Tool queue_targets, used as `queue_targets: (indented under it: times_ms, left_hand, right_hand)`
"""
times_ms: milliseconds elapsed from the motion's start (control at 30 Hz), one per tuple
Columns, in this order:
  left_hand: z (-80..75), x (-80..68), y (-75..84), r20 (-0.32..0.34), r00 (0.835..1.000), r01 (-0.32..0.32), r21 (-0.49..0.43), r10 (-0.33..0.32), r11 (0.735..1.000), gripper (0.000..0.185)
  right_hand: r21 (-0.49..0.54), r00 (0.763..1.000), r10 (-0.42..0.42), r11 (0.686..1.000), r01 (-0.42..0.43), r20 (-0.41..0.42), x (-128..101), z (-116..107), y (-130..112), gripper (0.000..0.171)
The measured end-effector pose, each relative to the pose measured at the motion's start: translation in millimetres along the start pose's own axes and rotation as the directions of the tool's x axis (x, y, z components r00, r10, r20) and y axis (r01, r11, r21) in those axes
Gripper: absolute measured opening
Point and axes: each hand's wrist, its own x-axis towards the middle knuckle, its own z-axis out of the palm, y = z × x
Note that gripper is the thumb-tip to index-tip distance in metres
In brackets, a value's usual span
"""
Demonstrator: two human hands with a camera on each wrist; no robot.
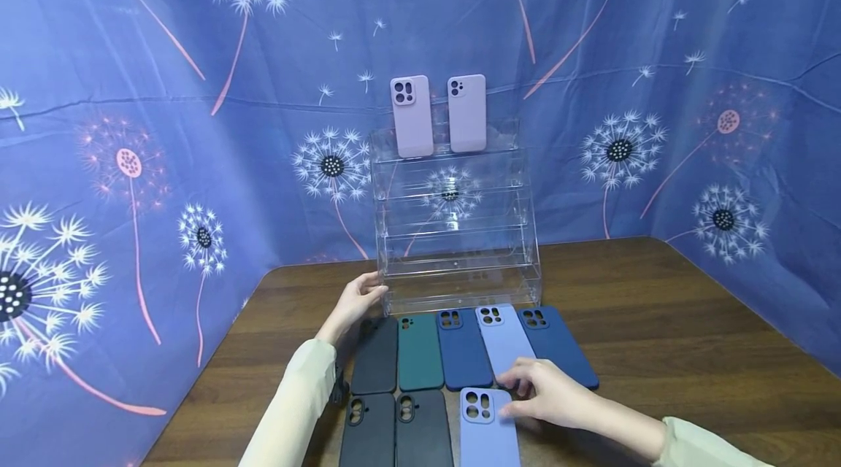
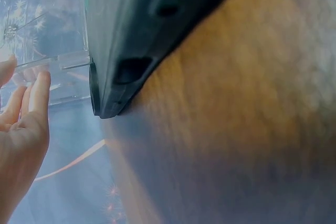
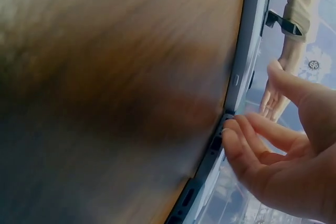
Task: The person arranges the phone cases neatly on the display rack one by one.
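Note:
A clear tiered display stand [image 1: 460, 270] stands at the back of the table, with two pale pink phone cases [image 1: 412, 120] upright on its top tier. At its lower left side my left hand [image 1: 358, 299] holds the edge; in the left wrist view the thumb and fingers [image 2: 38, 95] lie on either side of the clear plastic. My right hand [image 1: 548, 394] is over the front row, thumb near the upper right corner of a light blue phone case [image 1: 489, 434]. Its other fingertips reach the lower end of another light blue case [image 1: 506, 343]. Thumb and fingers are apart in the right wrist view.
Beside the light blue cases lie a black case [image 1: 374, 361], a green case [image 1: 420, 357] and two dark blue cases [image 1: 466, 354]. Two more black cases [image 1: 368, 430] lie in front. Blue dandelion-print fabric [image 1: 565, 29] surrounds the brown wooden table [image 1: 657, 321].

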Motion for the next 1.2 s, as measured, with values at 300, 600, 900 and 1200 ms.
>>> queue_targets:
  times_ms: [300, 600, 900, 1200]
  left_hand:
    - [0.6, 0.3, -0.7, -0.006, 1.0, -0.005, -0.015, 0.004, 1.0, 0.049]
    - [1.2, 2.2, -4.1, 0.0, 1.0, 0.009, -0.012, -0.009, 1.0, 0.051]
    - [-1.8, -4.3, 7.0, 0.019, 1.0, 0.003, -0.008, -0.003, 1.0, 0.053]
    - [1.0, 2.3, -5.9, -0.009, 1.0, 0.008, -0.024, -0.009, 1.0, 0.052]
  right_hand:
    - [-0.022, 0.996, 0.076, 0.997, -0.074, 0.054, -2, 2, -3, 0.05]
    - [-0.112, 0.987, 0.15, 0.983, -0.144, 0.051, -1, 4, -6, 0.057]
    - [-0.136, 0.976, 0.218, 0.967, -0.214, 0.016, 1, 6, -11, 0.055]
    - [-0.171, 0.985, 0.158, 0.971, -0.169, -0.075, 4, 9, -11, 0.031]
